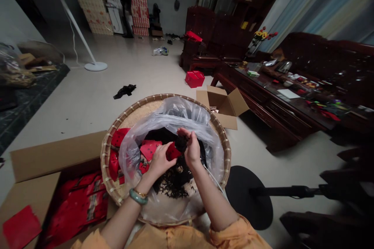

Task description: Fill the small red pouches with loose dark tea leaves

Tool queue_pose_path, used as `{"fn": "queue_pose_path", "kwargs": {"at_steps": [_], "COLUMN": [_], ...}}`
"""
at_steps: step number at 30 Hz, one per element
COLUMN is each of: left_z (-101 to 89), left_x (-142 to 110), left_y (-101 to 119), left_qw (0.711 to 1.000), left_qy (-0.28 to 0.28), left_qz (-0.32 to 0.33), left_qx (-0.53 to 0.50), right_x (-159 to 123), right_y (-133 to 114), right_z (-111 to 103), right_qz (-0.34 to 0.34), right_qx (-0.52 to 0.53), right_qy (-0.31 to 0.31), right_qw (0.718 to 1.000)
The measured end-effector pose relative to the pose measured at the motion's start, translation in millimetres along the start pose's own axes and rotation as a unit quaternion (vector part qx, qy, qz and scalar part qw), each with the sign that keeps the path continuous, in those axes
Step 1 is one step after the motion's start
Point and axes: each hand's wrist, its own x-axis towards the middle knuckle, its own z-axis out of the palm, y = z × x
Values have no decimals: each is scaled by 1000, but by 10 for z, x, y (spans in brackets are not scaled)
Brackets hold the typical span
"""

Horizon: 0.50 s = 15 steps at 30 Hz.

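Note:
A red packet (173, 152) is gripped between the thumb and fingers of my left hand (159, 162), held upright over the bag. Beside its mouth, my right hand (193, 151) cups a clump of black dried shreds (181, 143). Below both hands, loose black shreds (172, 186) lie in a large clear plastic bag (130, 163), which is spread inside a round woven basket (104, 155). More red packets (149, 148) rest in the bag near my left hand. My right hand's fingers are curved, and part of the clump hides behind them.
At the left, an open cardboard box (55, 148) contains many red packets (78, 206). Another open carton (228, 103) stands beyond the basket. A black round stand base (248, 198) is close on the right. Farther away are a white fan (78, 31) and a dark wooden table (263, 97).

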Motion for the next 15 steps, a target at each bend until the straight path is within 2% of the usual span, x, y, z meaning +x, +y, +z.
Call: {"fn": "queue_pose_path", "kwargs": {"at_steps": [4, 11, 15], "left_z": [11, 61, 67], "left_x": [-10, -37, -52], "left_y": [-11, -84, -98], "left_qw": [1000, 999, 995], "left_qy": [5, 20, 46], "left_qz": [-6, -36, -59], "left_qx": [-2, -20, -68], "right_x": [-17, -137, -134], "right_y": [-8, -156, -282], "right_z": [-8, 28, -24], "right_qz": [-5, 37, 25], "right_qx": [-14, -24, 22], "right_qy": [-22, -91, -79], "right_qw": [1000, 995, 996]}}
